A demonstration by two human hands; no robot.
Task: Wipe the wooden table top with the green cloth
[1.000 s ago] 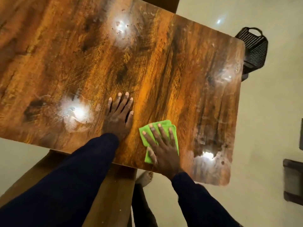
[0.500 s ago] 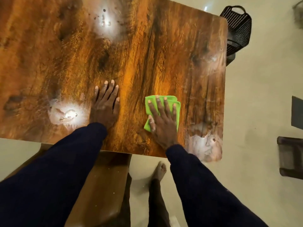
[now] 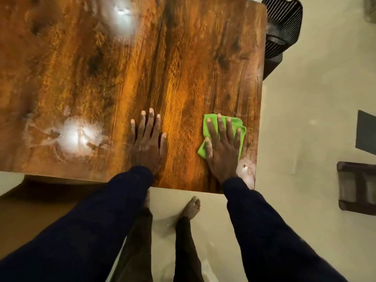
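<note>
Green folded cloth [image 3: 241, 127] is lying flat under the right hand [image 3: 221, 147], whose straight, spread fingers are pressing it onto the glossy brown wooden table top [image 3: 183, 58] near its near right corner; nothing is being pinched. The left hand [image 3: 147, 143] is resting flat and empty on bare wood nearby. Wiping is looking partly done: a whitish smeared patch [image 3: 77, 137] is showing to the left, and another smeared patch [image 3: 247, 171] is sitting by the corner. The cloth's long axis appears to be running away from the person, along the fingers.
</note>
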